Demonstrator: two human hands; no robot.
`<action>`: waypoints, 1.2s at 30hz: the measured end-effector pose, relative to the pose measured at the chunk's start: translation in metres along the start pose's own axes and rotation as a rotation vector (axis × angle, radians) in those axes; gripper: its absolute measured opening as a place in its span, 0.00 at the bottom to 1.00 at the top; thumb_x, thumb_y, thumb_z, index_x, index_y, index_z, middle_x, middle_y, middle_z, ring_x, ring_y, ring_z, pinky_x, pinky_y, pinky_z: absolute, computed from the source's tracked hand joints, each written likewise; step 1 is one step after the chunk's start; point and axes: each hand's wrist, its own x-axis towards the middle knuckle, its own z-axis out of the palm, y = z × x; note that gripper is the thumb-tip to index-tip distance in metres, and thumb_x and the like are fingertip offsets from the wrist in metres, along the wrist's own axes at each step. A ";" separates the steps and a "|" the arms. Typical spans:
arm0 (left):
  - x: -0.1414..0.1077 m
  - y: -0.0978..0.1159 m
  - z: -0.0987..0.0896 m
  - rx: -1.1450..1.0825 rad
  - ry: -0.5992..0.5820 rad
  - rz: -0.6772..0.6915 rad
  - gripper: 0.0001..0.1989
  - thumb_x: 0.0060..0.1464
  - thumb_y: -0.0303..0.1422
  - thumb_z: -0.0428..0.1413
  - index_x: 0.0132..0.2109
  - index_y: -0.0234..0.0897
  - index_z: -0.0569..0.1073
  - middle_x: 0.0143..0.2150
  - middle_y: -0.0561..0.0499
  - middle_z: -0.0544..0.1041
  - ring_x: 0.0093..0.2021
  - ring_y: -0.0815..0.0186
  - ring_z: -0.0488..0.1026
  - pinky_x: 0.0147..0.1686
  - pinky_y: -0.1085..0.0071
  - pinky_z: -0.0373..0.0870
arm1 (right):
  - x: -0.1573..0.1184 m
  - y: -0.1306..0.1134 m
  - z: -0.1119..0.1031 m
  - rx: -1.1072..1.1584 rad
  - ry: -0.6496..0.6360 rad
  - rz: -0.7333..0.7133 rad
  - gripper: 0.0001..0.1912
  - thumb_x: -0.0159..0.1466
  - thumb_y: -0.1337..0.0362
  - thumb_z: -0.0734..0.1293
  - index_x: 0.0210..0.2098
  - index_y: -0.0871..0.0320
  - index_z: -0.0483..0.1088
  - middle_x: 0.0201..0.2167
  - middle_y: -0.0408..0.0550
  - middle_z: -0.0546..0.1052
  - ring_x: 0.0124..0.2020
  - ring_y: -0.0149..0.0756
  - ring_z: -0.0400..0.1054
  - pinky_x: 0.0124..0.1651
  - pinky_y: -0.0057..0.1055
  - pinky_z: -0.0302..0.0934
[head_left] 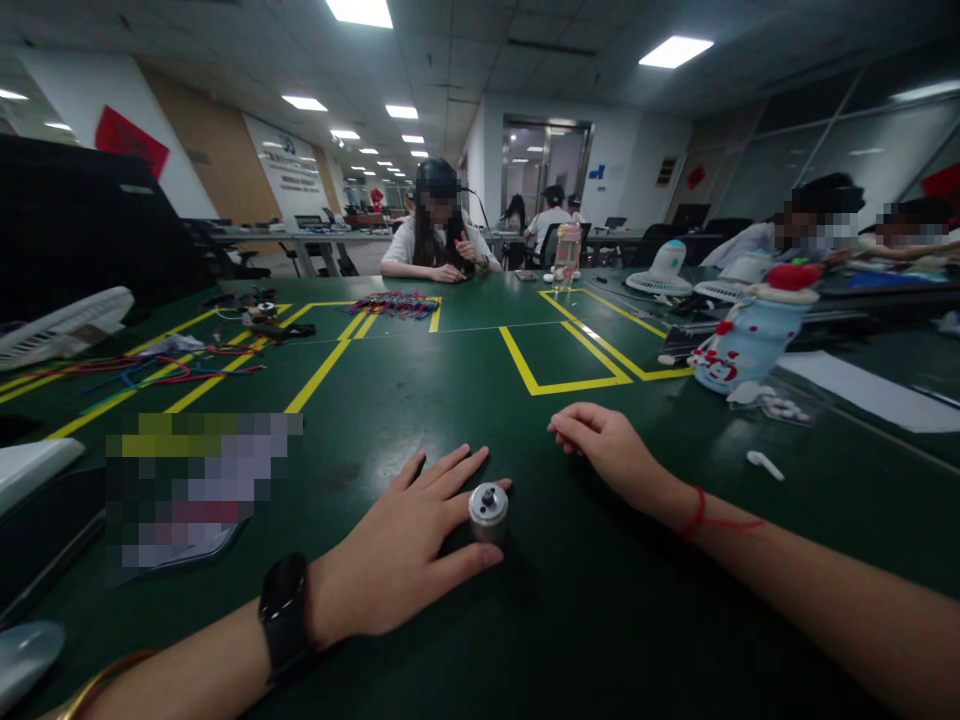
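Note:
A small silvery metal motor (488, 520) stands upright on the green table, a short shaft and dark holes showing on its top face. My left hand (409, 540) lies low over the table with its thumb at the near side of the motor and its index finger behind it. The other left fingers are spread out flat. To the right and a little farther off, my right hand (607, 450) is closed, thumb and fingertips pressed together. Anything in that pinch is hidden or too small to name.
Loose wires (172, 365) and a wire bundle (394, 305) lie among yellow tape lines. A blurred packet (202, 500) is at left. At right are a blue bottle (754, 335), a white earbud (765, 465) and paper (870, 390). A person (442, 230) sits opposite.

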 end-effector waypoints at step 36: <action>0.000 0.000 -0.015 -0.007 0.012 0.002 0.29 0.63 0.50 0.47 0.67 0.58 0.48 0.71 0.54 0.44 0.69 0.50 0.43 0.61 0.39 0.41 | -0.011 -0.030 -0.011 -0.109 -0.267 -0.152 0.12 0.62 0.57 0.66 0.38 0.59 0.76 0.37 0.48 0.75 0.38 0.33 0.68 0.42 0.31 0.62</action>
